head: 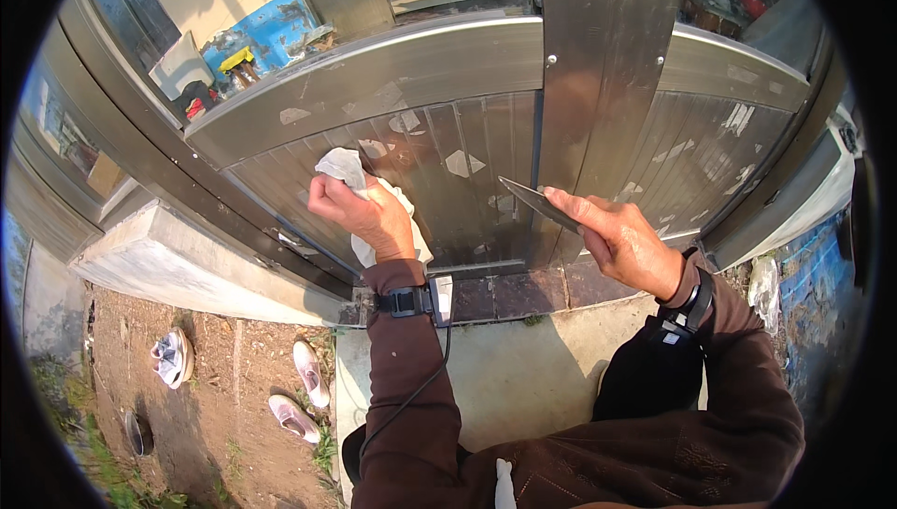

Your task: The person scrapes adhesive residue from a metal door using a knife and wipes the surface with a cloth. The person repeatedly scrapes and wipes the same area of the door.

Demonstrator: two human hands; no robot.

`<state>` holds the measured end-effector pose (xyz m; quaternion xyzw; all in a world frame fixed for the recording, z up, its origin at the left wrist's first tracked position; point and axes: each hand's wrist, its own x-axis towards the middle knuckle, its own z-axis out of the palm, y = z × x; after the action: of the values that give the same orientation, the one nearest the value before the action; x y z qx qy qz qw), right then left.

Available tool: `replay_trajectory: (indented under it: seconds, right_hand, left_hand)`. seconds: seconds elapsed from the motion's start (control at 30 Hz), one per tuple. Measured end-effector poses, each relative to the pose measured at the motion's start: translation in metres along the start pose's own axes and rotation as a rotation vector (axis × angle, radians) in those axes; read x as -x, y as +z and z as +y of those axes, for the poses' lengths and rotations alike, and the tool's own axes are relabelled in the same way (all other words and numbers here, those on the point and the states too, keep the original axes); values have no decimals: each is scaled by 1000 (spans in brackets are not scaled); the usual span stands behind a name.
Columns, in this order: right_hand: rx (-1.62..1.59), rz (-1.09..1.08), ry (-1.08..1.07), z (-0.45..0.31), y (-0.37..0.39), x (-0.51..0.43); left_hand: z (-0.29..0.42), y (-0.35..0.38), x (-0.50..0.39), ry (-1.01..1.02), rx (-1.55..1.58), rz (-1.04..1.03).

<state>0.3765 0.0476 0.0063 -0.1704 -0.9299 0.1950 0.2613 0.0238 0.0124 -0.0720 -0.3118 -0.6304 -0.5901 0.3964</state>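
Observation:
My left hand (371, 215) grips a whitish cloth (342, 164), part of which hangs down below the palm. It is held in front of the left lower panel of a brown metal door (448, 131); whether the cloth touches the panel I cannot tell. In my right hand (617, 236) is a knife (536, 201), its tip pointing up and left toward the door, its handle hidden in my fist. Torn pale paper remnants (465, 163) cling to the panel between my hands. Similar scraps (673, 152) mark the right panel.
A tiled sill (525, 295) and a concrete step (518, 369) lie below the door. On the dirt at left are a pair of pink shoes (312, 372), a white shoe (172, 358) and a dark bowl-like object (138, 433). A cable (420, 376) runs along my left sleeve.

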Motion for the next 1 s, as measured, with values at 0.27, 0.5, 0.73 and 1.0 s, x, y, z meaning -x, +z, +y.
replay_trajectory:
  seconds: [0.27,0.5,0.73,1.0]
  right_hand:
    - [562,148,-50,23,50,-44]
    - [662,122,-116,17,50,-49]
    - [688,61,-102,20,45,-51]
    - [685,-17,-137,23,43,-50]
  left_hand:
    - [-9,-55,74,-1578,1028,130]
    - [-41,-71,94,-1572,1333,-126]
    - [-51,-55,138,-1612,2061,-206]
    - [-63,-68,121,-1456,2201,-91]
